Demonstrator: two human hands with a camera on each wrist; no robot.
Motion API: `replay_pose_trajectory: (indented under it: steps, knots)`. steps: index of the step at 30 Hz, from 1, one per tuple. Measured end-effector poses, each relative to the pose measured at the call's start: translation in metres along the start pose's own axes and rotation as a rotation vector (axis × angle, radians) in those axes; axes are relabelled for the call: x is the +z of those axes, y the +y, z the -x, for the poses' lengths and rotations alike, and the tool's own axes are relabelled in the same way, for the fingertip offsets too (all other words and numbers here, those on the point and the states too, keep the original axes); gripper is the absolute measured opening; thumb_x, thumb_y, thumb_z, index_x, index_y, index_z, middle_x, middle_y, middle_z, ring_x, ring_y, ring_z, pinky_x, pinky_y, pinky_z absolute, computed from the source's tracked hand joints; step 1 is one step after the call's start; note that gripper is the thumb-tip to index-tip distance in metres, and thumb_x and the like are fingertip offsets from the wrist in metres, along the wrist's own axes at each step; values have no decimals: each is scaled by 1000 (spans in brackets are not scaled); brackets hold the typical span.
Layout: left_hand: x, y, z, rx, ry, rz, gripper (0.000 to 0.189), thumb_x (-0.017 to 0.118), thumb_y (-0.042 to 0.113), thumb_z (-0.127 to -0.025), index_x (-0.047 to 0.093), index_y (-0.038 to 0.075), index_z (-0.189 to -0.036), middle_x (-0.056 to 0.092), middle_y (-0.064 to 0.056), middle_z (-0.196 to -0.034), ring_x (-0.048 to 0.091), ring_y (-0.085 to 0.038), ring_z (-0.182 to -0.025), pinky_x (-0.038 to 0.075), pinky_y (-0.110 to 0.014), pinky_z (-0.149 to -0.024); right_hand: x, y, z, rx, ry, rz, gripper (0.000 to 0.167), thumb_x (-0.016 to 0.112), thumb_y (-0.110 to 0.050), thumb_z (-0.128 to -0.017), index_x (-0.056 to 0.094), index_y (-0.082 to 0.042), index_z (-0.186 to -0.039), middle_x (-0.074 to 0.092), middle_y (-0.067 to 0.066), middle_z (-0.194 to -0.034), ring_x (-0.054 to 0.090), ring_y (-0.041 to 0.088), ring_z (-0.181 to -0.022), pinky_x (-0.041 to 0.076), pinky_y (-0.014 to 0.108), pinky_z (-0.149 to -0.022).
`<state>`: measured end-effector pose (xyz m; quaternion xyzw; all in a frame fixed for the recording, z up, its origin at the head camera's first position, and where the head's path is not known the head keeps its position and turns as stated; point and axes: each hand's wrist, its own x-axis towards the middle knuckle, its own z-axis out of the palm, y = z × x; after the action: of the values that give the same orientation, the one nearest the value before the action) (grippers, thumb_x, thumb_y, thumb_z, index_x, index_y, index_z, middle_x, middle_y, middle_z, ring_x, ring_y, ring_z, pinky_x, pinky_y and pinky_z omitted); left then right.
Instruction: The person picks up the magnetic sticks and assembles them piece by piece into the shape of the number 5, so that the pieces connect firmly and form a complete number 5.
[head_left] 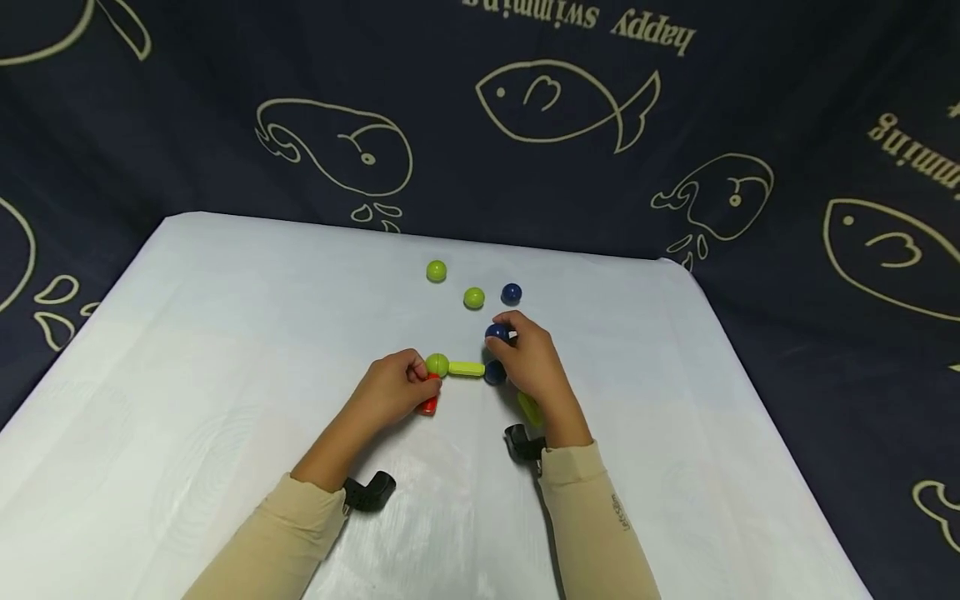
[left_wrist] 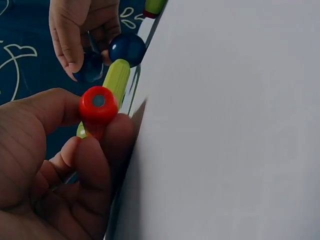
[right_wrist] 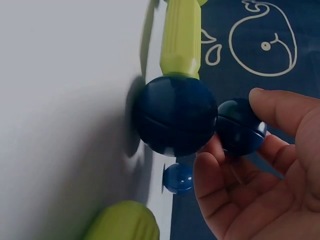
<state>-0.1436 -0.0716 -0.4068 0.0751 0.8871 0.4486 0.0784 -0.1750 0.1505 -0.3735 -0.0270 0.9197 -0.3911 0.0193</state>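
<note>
My left hand [head_left: 390, 390] pinches a short red stick [head_left: 428, 407]; in the left wrist view its near end shows a grey metal disc. Beside that hand's fingertips lies a lime-green ball [head_left: 437, 364], joined to a lime-green stick [head_left: 467, 368] whose other end meets a dark blue ball [right_wrist: 175, 116]. Just past this ball, my right hand [head_left: 531, 354] holds a second dark blue ball [right_wrist: 241, 126] between thumb and fingers. Whether the two blue balls touch, I cannot tell. Another lime-green piece [head_left: 529, 408] lies partly hidden under the right wrist.
Farther back on the white table [head_left: 247, 300] are two loose lime-green balls, one [head_left: 437, 271] behind the other [head_left: 474, 298], and a loose blue ball [head_left: 512, 293]. A dark cloth [head_left: 450, 183] with fish drawings hangs behind the table's far edge.
</note>
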Motion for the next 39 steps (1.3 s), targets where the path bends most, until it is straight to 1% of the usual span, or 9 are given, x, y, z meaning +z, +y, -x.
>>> replay_pose_trajectory:
  steps: [4,9,12,16,21,25,32,36,39]
  knots:
    - [1,-1,-3,-24,-51,92,18,71,23,-90,60,9,-89,62,-1,-73,57,-15,-62,47,-30,-58,-3,-1,-1,-13,9,-24,36,64,-24,-98,59,-10,-130,61,8,-124,62,21,-93,53,34,-68]
    - [1,-9,-4,-42,-135,245,19,67,21,-95,58,5,-94,65,-4,-69,61,-17,-59,48,-31,-55,-4,-2,1,-8,12,-73,37,64,-25,-97,59,-11,-131,60,6,-125,62,20,-97,53,37,-77]
    - [-2,-11,-5,-39,-172,306,19,66,21,-96,57,4,-94,66,-6,-70,65,-19,-60,49,-31,-54,-5,-4,3,-2,20,-136,37,65,-26,-97,60,-12,-130,60,5,-125,62,20,-98,52,39,-81]
    - [-5,-12,-5,-25,-185,318,19,65,21,-97,57,4,-93,67,-6,-71,67,-20,-63,49,-30,-53,-6,-8,3,-1,16,-268,34,66,-24,-96,60,-14,-128,60,6,-123,64,25,-98,54,39,-80]
    - [-5,-14,-5,-34,-203,340,19,65,22,-97,56,4,-94,67,-7,-73,68,-22,-64,50,-30,-53,-4,-10,5,22,-29,-427,32,65,-17,-97,60,-10,-128,60,9,-121,67,29,-98,55,39,-79]
    - [-3,-15,-4,-27,-204,341,21,65,23,-98,57,4,-95,68,-7,-74,68,-22,-65,51,-31,-54,-1,-12,10,20,-77,-479,31,64,-14,-97,60,-7,-127,61,10,-119,68,27,-96,56,37,-79]
    - [-3,-16,-3,-15,-182,313,22,66,26,-97,58,5,-93,67,-7,-73,68,-22,-64,52,-33,-55,1,-6,32,-39,-234,-611,33,57,-2,-96,52,5,-128,57,19,-115,66,36,-96,55,36,-79]
    - [-3,-17,-4,-4,-175,294,21,65,25,-97,58,6,-92,66,-7,-73,66,-22,-62,52,-33,-56,2,-1,45,-82,-299,-626,32,55,1,-95,50,5,-126,57,18,-112,67,31,-96,55,36,-78]
    - [-2,-18,-5,-1,-168,286,21,65,25,-97,58,6,-92,66,-7,-72,65,-21,-61,51,-33,-56,5,-1,53,-75,-349,-630,35,56,-1,-95,49,4,-129,56,17,-112,68,29,-95,55,39,-80]
